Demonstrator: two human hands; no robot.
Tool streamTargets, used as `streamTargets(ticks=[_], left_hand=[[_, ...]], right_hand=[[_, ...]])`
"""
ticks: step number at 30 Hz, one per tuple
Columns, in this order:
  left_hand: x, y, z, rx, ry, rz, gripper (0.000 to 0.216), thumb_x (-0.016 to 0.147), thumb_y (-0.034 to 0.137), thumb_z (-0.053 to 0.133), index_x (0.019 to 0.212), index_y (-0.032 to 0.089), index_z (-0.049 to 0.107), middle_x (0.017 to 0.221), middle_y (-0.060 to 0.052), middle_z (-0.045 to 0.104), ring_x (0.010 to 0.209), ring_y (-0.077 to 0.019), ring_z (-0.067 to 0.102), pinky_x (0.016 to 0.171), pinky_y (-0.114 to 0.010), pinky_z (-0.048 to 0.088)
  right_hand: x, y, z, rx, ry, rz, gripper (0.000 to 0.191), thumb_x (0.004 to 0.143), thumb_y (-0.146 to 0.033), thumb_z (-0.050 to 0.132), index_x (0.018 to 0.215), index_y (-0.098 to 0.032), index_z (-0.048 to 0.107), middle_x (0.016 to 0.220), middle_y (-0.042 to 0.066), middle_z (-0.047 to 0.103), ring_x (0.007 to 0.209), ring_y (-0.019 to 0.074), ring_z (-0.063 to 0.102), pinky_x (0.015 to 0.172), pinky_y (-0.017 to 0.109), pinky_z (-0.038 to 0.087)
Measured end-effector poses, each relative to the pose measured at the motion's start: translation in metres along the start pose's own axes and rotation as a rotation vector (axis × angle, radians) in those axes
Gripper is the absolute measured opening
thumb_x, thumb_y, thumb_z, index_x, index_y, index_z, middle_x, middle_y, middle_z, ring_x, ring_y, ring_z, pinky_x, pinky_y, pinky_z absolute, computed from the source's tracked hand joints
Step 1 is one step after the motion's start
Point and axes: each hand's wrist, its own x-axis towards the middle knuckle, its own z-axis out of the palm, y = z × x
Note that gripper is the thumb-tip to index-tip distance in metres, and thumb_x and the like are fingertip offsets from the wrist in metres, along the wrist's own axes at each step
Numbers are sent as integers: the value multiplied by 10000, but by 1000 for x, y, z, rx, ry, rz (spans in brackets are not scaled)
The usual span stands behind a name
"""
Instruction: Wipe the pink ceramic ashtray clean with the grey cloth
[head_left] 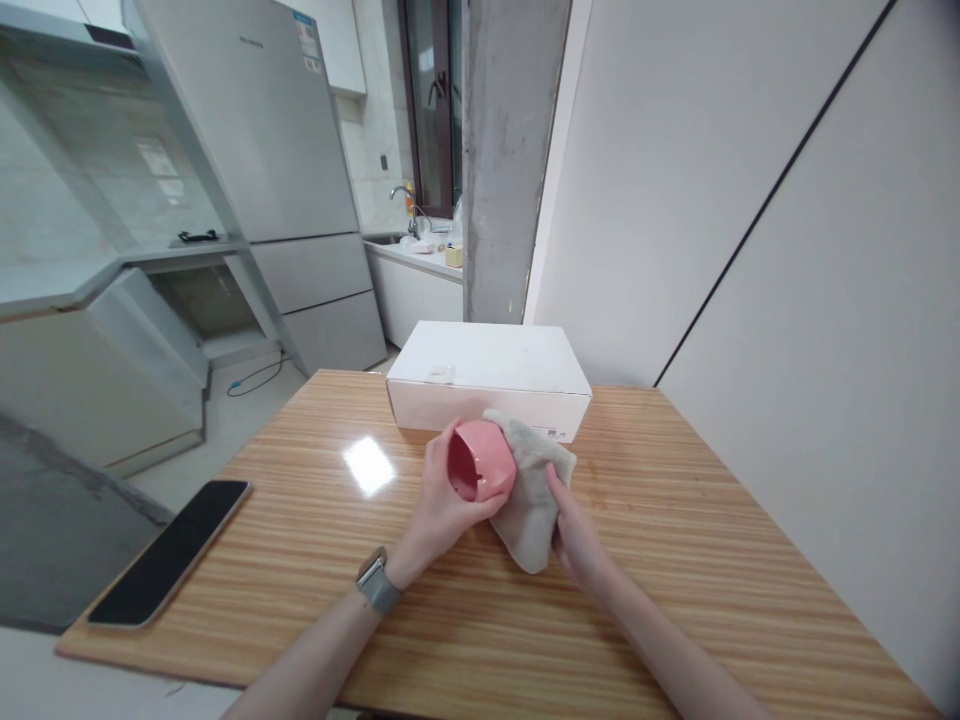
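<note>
A glossy pink cup-like vessel [491,458] is tilted on its side above the table, its dark opening facing left. My left hand [442,500], with a watch [379,580] on its wrist, grips the vessel around its rim, thumb in front. In my right hand [574,525] is a grey cloth [529,500], pinched with the thumb on top. The cloth lies against the right end of the vessel and hangs down towards the table. My right fingers behind the cloth are hidden.
Behind my hands a white cardboard box [491,360] stands on the wood-grain table [675,560]. A black tablet-like slab [169,555] lies at the left edge. A white wall [787,250] borders the right side; a fridge [262,150] and sink counter [420,262] stand beyond.
</note>
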Motion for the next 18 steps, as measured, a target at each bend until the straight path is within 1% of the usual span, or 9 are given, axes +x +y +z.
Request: streamTargets(ticks=[3,7,9,11,13,15,17,18], left_hand=[[1,0,-2,154,-6,135,1014,560,277,841,1429,287,318,1338,-92,422,1258,-296,433,1084,-462,346],[2,0,-3,238,-12,196,1022,567,283,835,1436,285,298,1343,-96,386,1257,-297,431,1077,-454,368],[3,-1,-4,275,-17,213,1027,566,284,832,1440,283,293,1351,-99,370,1270,-301,418,1075,-454,375],[4,-3,-5,297,-18,218,1025,567,284,829,1441,283,293,1353,-97,362,1275,-299,412,1074,-450,381],[5,-4,-7,304,-12,203,1019,570,282,825,1441,289,297,1350,-92,359,1260,-295,429,1065,-452,392],[6,-6,-8,311,0,182,1011,573,286,822,1440,299,303,1347,-87,358,1238,-296,451,1052,-463,404],[7,-7,-10,313,13,171,994,582,302,817,1437,302,311,1346,-87,357,1226,-296,464,1043,-465,411],[8,-8,-10,313,18,169,983,588,308,814,1435,301,315,1344,-87,359,1223,-293,468,1040,-462,414]], right_hand=[[3,-7,-5,-45,-21,4,398,805,-559,630,1004,-229,730,1050,34,772,1125,276,657,1076,436,429],[4,-8,-4,-64,-68,-3,416,828,-568,595,1020,-222,726,1051,36,772,1116,269,662,1066,410,437],[4,-6,-2,-61,-44,-4,417,832,-572,586,1014,-223,723,1031,39,777,1107,272,667,1053,411,448],[3,-5,-2,-53,23,2,406,838,-573,571,998,-229,717,1002,40,784,1087,276,678,1029,428,471],[0,-10,-5,-27,95,7,391,854,-568,537,987,-241,704,1008,42,782,1070,275,687,998,448,498],[-8,-20,-13,2,125,34,370,866,-545,511,963,-242,698,1028,56,777,1047,277,698,969,460,519],[-19,-33,-26,-8,106,131,331,858,-490,530,910,-213,703,979,91,785,994,292,718,945,468,530],[-26,-39,-35,-9,111,189,266,840,-422,570,881,-194,701,925,103,791,952,296,730,937,467,533]])
